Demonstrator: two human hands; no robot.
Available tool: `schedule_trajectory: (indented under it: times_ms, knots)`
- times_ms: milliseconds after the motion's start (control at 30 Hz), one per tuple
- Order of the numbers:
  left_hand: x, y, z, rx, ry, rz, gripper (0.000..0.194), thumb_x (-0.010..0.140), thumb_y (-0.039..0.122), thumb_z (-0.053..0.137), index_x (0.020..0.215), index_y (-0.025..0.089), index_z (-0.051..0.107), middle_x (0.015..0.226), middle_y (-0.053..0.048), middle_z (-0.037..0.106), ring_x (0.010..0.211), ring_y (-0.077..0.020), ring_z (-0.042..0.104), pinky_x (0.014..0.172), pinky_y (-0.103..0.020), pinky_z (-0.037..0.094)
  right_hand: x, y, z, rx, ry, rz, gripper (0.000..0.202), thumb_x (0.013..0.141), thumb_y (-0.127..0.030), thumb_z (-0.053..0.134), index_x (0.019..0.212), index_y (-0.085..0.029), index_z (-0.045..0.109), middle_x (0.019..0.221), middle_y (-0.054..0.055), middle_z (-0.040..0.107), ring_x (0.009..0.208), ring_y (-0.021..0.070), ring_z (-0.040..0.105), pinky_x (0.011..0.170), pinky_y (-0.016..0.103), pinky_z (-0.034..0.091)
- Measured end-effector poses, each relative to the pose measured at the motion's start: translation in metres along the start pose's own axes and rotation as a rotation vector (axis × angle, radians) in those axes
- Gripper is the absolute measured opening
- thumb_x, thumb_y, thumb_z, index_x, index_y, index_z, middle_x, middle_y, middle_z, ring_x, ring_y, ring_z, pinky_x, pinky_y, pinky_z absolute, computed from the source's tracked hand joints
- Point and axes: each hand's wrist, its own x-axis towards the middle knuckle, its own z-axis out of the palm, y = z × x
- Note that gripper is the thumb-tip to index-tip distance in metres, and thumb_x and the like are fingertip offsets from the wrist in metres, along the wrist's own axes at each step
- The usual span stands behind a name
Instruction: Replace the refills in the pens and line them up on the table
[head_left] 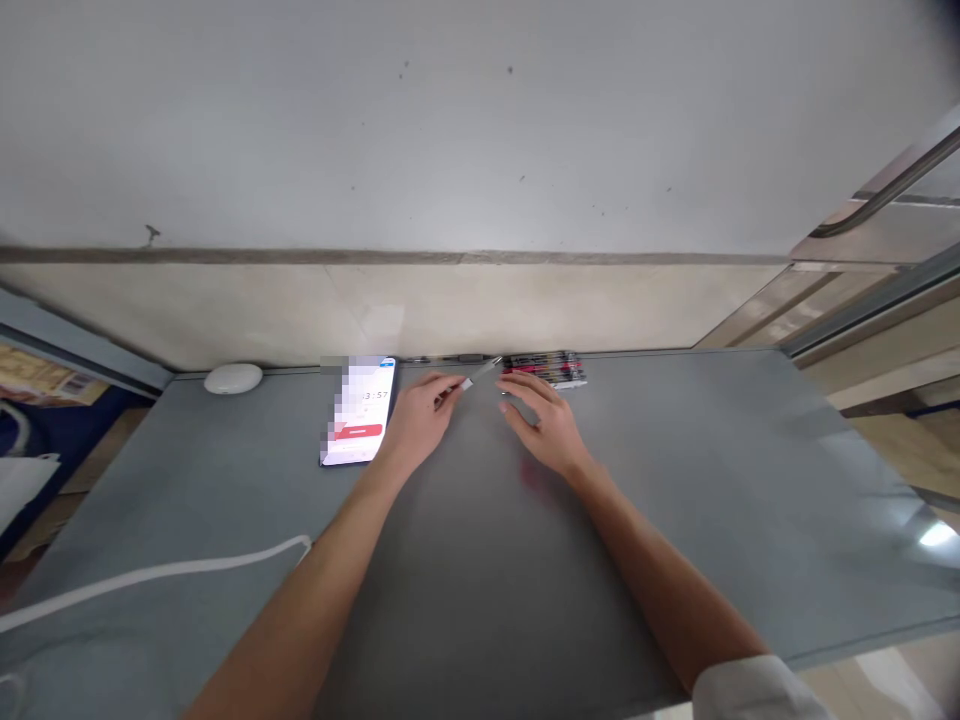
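Pinched between the thumb and fingers of my left hand (pixel 424 412) is a slim pen (pixel 484 373) with a pale grey barrel. It slants up to the right, its narrow end pointing toward the wall. My right hand (pixel 546 420) hovers to the right of that pen, thumb and fingers apart and nothing between them. Just beyond its fingers lies a row of several pens (pixel 546 366), dark with red parts, and a white one at the near side. Another dark pen (pixel 450 358) lies along the wall behind my left hand.
A phone (pixel 366 410) with a lit screen lies left of my left hand. Farther left sits a white oval case (pixel 233 378). A white cable (pixel 165 571) runs across the left part of the grey table (pixel 480 600). The wall (pixel 480 305) closes off the far edge.
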Motion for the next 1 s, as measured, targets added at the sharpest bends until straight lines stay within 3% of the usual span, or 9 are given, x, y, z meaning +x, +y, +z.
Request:
schedule_trajectory:
  times_ms: [167,333,600,800,1000]
  knots:
    - [-0.019,0.01,-0.01,-0.406,-0.139,-0.273,0.033,0.085,0.045,0.062,0.11,0.025,0.071,0.1,-0.004,0.072,0.083,-0.0189,0.065,0.078,-0.032,0.051,0.002,-0.018,-0.005,0.494,0.003,0.33,0.026,0.088,-0.039,0.058,0.11,-0.029,0.068,0.115,0.004,0.07,0.112,0.0215,0.064,0.095,0.04,0.053]
    - [-0.032,0.014,-0.006,-0.649,-0.348,-0.342,0.037,0.083,0.047,0.065,0.111,0.023,0.071,0.089,-0.004,0.072,0.08,-0.0184,0.065,0.075,-0.031,0.049,-0.004,-0.026,-0.003,0.931,0.07,0.527,0.027,0.081,-0.041,0.068,0.103,-0.026,0.07,0.101,0.003,0.073,0.1,0.0193,0.068,0.096,0.042,0.053]
    - [-0.04,0.025,-0.004,-0.625,-0.517,-0.302,0.032,0.088,0.046,0.057,0.104,0.024,0.072,0.098,-0.004,0.071,0.081,-0.0165,0.066,0.078,-0.029,0.048,-0.01,-0.027,-0.002,1.089,0.118,0.574,0.022,0.074,-0.034,0.076,0.094,-0.024,0.072,0.092,0.002,0.072,0.092,0.0182,0.068,0.09,0.041,0.055]
    - [-0.03,0.029,-0.007,-0.418,-0.481,-0.147,0.035,0.089,0.05,0.052,0.083,0.021,0.071,0.077,-0.001,0.067,0.075,-0.0173,0.06,0.069,-0.027,0.045,0.003,-0.024,0.005,1.224,0.207,0.598,0.019,0.069,-0.027,0.079,0.081,-0.024,0.065,0.083,-0.003,0.066,0.077,0.0134,0.067,0.078,0.034,0.056]
    - [-0.022,0.022,0.0,-0.442,-0.464,-0.204,0.035,0.084,0.051,0.059,0.095,0.021,0.073,0.078,-0.002,0.068,0.075,-0.018,0.062,0.067,-0.028,0.046,0.008,-0.014,0.02,1.246,0.281,0.636,0.027,0.066,-0.029,0.079,0.079,-0.024,0.056,0.077,-0.005,0.061,0.069,0.0102,0.06,0.066,0.025,0.053]
